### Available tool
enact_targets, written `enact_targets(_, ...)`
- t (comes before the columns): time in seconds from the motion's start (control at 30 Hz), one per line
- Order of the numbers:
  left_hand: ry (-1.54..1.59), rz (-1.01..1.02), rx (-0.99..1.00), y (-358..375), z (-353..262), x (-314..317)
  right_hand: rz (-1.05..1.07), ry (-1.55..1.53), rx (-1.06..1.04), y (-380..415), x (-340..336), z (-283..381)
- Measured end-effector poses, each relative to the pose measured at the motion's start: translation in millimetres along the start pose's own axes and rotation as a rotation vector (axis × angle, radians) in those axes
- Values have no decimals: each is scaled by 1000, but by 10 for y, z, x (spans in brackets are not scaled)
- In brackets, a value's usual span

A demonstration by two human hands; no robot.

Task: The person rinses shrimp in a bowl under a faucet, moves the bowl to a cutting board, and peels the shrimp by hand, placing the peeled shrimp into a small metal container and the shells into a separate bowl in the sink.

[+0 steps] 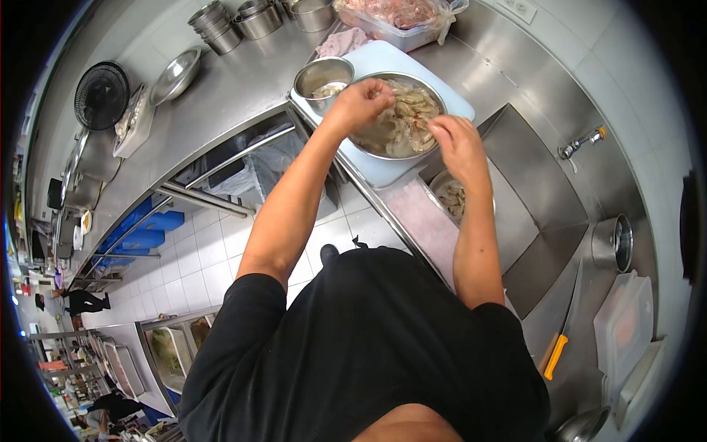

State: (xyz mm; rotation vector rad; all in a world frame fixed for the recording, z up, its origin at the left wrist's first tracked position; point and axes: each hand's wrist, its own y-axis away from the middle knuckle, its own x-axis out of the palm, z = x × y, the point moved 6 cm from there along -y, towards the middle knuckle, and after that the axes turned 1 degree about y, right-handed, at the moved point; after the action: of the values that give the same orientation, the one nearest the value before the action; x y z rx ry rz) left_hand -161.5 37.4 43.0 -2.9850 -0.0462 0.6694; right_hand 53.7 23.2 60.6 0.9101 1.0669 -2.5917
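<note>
A large metal bowl (440, 96) full of raw, unpeeled-looking shrimp (409, 114) sits on a light blue cutting board (383, 173). Over the bowl's left side is my left hand (361, 104), its fingers curled together in a pinch. My right hand (460, 144) hovers at the bowl's right rim, thumb and fingers pressed together. Whatever either hand pinches is too small or hidden to name. Just left of my left hand stands a smaller metal pot (313, 70) with a few pale pieces in it. Under my right forearm, another bowl (442, 180) contains more shrimp (451, 199).
To the right lie a steel sink (534, 177) with a wall tap (582, 144), and a yellow-handled knife (557, 357). A tub of reddish meat (401, 18) is behind the board. Stacked metal pots (213, 28) stand on the back counter. Other people are far left.
</note>
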Motion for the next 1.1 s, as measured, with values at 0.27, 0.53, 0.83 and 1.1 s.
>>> enact_targets(0.27, -972, 161, 204, 184, 226, 244, 87, 519, 337, 904, -375, -933)
enact_targets(0.53, -21, 47, -185, 254, -138, 154, -100, -29, 92, 12, 14, 139)
enact_targets(0.83, 213, -25, -116, 427, -81, 12, 11, -228, -32, -354, 485, 237)
enact_targets(1.1, 250, 1, -132, 481, -106, -58, 151, -251, 151, -392, 584, 166)
